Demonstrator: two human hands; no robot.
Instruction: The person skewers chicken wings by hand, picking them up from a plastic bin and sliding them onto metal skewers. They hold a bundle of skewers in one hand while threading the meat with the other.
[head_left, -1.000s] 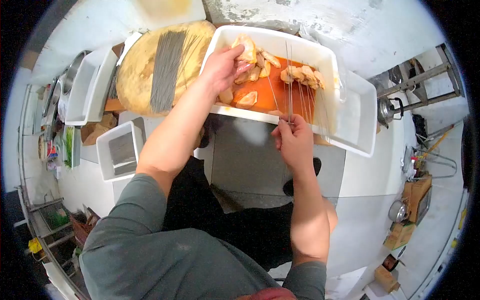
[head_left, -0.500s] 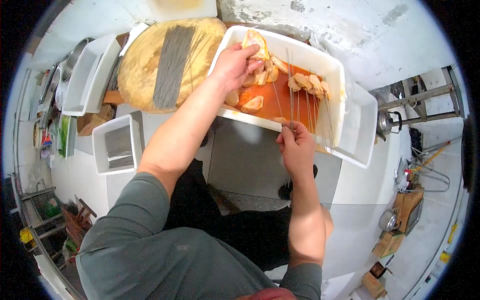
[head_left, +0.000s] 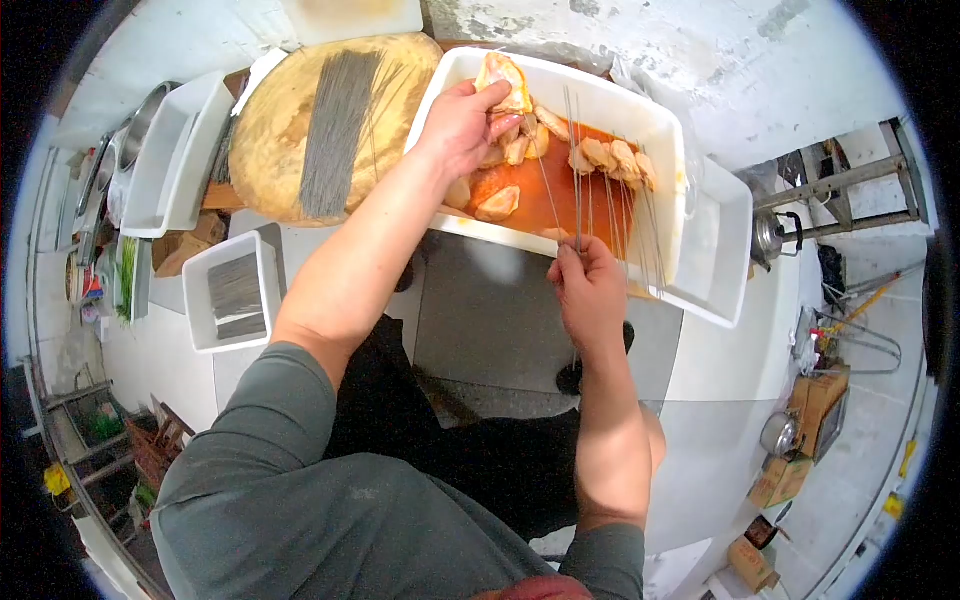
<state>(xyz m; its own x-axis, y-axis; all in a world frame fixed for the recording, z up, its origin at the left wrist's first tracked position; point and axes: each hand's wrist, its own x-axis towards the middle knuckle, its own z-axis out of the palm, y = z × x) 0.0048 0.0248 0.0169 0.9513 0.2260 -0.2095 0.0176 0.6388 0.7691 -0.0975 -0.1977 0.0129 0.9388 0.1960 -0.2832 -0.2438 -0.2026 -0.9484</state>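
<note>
- Left hand (head_left: 462,128) pinches a chicken piece (head_left: 503,80), which juts past its thumb.
- Right hand (head_left: 590,283) grasps thin metal skewers (head_left: 578,215), which extend beyond its fingers.

Left hand (head_left: 458,132) covers part of meat pile (head_left: 516,152); skewers (head_left: 577,195) in right hand (head_left: 590,288) too fine to count
</note>
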